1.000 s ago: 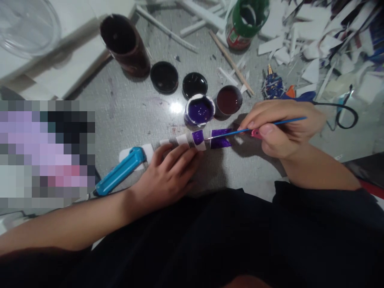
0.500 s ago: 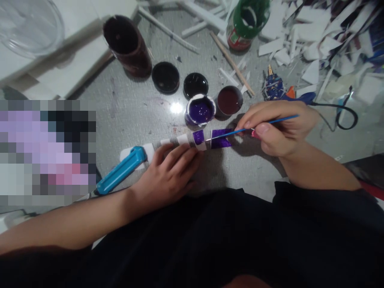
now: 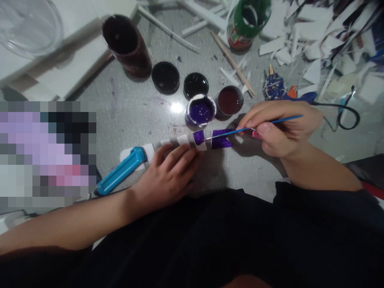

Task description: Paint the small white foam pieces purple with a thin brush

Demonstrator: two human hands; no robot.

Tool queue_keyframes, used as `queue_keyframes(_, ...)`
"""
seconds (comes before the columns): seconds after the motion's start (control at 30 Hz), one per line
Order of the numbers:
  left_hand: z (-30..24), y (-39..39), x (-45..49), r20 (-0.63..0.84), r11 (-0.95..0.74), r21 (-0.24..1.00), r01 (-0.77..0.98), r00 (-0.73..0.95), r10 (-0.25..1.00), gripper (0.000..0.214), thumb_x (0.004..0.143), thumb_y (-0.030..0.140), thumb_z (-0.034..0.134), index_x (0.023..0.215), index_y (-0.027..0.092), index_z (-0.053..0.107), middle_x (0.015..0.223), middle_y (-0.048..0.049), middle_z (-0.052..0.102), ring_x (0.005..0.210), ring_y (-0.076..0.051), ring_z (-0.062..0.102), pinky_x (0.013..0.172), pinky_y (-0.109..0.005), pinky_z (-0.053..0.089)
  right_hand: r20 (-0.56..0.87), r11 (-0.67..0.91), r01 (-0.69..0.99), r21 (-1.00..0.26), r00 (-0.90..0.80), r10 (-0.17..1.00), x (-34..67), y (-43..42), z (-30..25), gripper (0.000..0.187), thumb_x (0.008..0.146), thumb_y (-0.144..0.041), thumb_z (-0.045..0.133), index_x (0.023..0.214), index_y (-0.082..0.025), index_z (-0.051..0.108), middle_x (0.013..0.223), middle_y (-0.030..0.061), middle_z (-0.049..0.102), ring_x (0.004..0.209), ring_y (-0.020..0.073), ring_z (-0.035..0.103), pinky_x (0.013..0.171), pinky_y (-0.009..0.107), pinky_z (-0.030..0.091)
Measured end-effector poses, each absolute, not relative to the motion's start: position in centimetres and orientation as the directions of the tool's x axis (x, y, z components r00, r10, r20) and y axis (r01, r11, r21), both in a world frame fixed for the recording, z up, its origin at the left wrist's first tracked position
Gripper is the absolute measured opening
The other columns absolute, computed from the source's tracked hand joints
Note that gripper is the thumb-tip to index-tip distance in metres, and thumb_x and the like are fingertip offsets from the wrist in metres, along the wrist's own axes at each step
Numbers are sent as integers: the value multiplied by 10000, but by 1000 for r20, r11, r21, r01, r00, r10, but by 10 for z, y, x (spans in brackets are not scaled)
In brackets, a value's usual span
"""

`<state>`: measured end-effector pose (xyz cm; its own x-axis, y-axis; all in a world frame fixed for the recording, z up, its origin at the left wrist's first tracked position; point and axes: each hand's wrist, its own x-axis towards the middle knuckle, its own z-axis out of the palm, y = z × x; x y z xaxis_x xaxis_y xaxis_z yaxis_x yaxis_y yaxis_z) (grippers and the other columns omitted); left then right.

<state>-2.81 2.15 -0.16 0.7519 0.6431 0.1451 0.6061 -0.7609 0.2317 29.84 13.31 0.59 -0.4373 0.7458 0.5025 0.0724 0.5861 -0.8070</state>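
Between the thumb and fingers of my right hand (image 3: 279, 128) is a thin blue paintbrush (image 3: 237, 131), its tip at a small white piece (image 3: 198, 138) whose upper part is purple. To its right lies a fully purple piece (image 3: 221, 138), partly under my right hand's shadow. My left hand (image 3: 174, 168) rests palm down with fingers spread, fingertips at the lower edge of the part-painted piece and of a white piece (image 3: 183, 140). Just behind the pieces stands a jar of purple paint (image 3: 201, 111), uncapped. A blue box cutter (image 3: 121, 171) lies left of my left hand.
A cup of dark reddish liquid (image 3: 230, 100) and two black lids (image 3: 165, 77) sit behind the pieces. Farther back are a dark brown cylinder (image 3: 129, 48), a green jar (image 3: 247, 24) and a wooden stick (image 3: 232, 64). A blue glue gun (image 3: 274, 85) and white scraps (image 3: 312, 24) lie right.
The brush and my right hand have shifted very slightly to the right. My left hand stays in the same place.
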Motion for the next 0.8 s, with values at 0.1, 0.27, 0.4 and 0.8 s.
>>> queue_keyframes(0.1,-4,20,-28,147,-754,243,610,745,650,633,1142,422,715,1714,153,702,1555,-175,815,1466,-379,703,1304,-564,551,501,580,67,-812,-429,752,298,133,7,175,1108,-219,731,1112,-225,906,893,22,867,732,162,845,597,269,679)
queue_keyframes(0.27,-6,20,-28,174,-757,253,602,741,648,630,1127,411,737,1689,128,718,1552,-187,808,1462,-385,678,1294,-566,545,512,599,71,-798,-446,734,298,131,9,160,1107,-201,731,1100,-215,890,889,18,857,758,161,857,638,262,697)
queue_keyframes(0.4,-5,20,-29,156,-755,274,596,747,646,686,1101,420,775,1715,125,698,1564,-196,794,1468,-396,666,1305,-578,546,495,593,91,-800,-458,738,297,132,9,160,1112,-214,733,1122,-228,892,910,20,867,751,164,854,643,269,702)
queue_keyframes(0.8,-2,21,-28,155,-760,234,606,749,644,617,1148,409,698,1700,132,713,1512,-187,831,1445,-383,701,1285,-567,554,517,574,18,-819,-414,750,297,134,7,174,1079,-199,745,1100,-226,916,886,32,872,709,166,841,588,258,664)
